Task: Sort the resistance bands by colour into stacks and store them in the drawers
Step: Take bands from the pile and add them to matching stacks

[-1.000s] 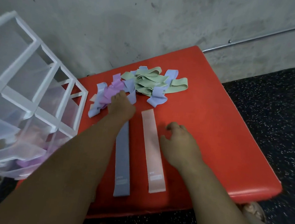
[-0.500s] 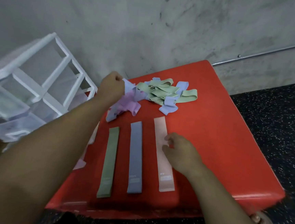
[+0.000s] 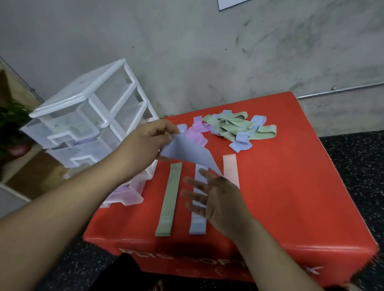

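Left grip (image 3: 145, 141) pinches one end of a blue band (image 3: 190, 153), held up off the red surface (image 3: 298, 189), its low end slanting down to just beside the right grip (image 3: 219, 198). Right grip is released, fingers spread, above a second blue band (image 3: 197, 224) lying flat between a green band (image 3: 169, 199) and a pink band (image 3: 231, 167). Tangled pile of bands (image 3: 234, 128) sits at the far edge; drawer unit (image 3: 83, 98) stands left of the surface.
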